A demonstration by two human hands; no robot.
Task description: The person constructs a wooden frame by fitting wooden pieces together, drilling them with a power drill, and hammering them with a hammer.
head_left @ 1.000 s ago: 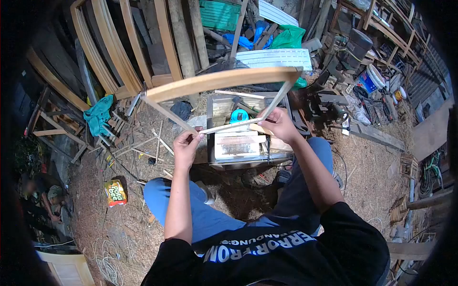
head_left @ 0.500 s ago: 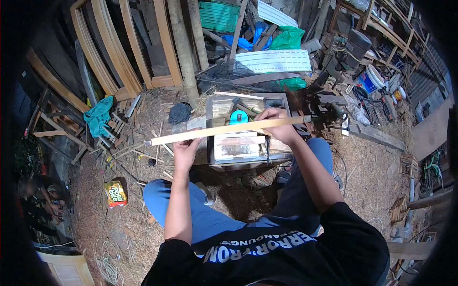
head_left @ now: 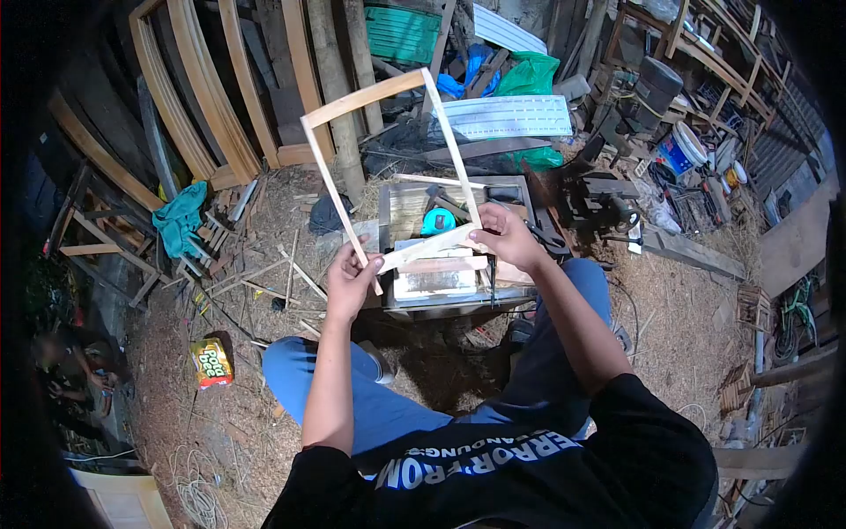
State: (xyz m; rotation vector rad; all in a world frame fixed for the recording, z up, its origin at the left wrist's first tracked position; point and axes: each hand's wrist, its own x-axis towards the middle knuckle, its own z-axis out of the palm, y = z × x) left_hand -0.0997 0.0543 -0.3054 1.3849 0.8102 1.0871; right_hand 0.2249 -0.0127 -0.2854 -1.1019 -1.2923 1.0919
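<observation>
A light wooden frame stands raised and tilted in front of me, its four thin sides enclosing an opening. My left hand is closed around its lower left corner. At the lower right corner, my right hand grips it with thumb and fingers. Below the hands is a low wooden work box. On it lie a teal tape measure, a hammer and a pale block with a dark-stained face.
Wood offcuts litter the ground at left near a yellow snack packet. Tall wooden frames lean at the back left. A dark machine stands right of the box. Another person sits at far left.
The wooden frame has swung up from nearly edge-on, so its opening now shows. My hands have moved closer together, with the left shifted slightly right.
</observation>
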